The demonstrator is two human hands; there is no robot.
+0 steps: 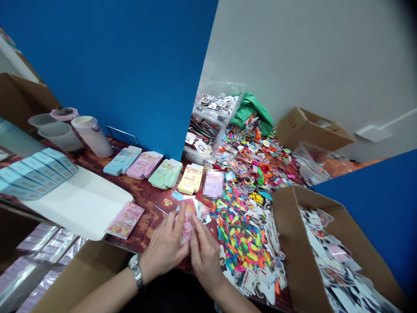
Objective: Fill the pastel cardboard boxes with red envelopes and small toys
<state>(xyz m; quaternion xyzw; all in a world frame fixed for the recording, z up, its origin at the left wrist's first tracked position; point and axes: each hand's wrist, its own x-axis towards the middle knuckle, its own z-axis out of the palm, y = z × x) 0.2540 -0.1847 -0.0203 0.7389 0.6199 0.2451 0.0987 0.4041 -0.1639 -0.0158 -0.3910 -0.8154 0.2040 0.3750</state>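
Near the table's (145,224) front edge, the left hand (164,243) and right hand (205,250) pinch a flat, pink, paper-like packet (185,231), a handling step seemingly calling for light fingertip control next.

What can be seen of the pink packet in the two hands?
The pink packet looks like printed card, with darker pink marks on the visible face. The left hand and right hand hold it near the front edge of the table, hiding much of it. Whether it is open is unclear.
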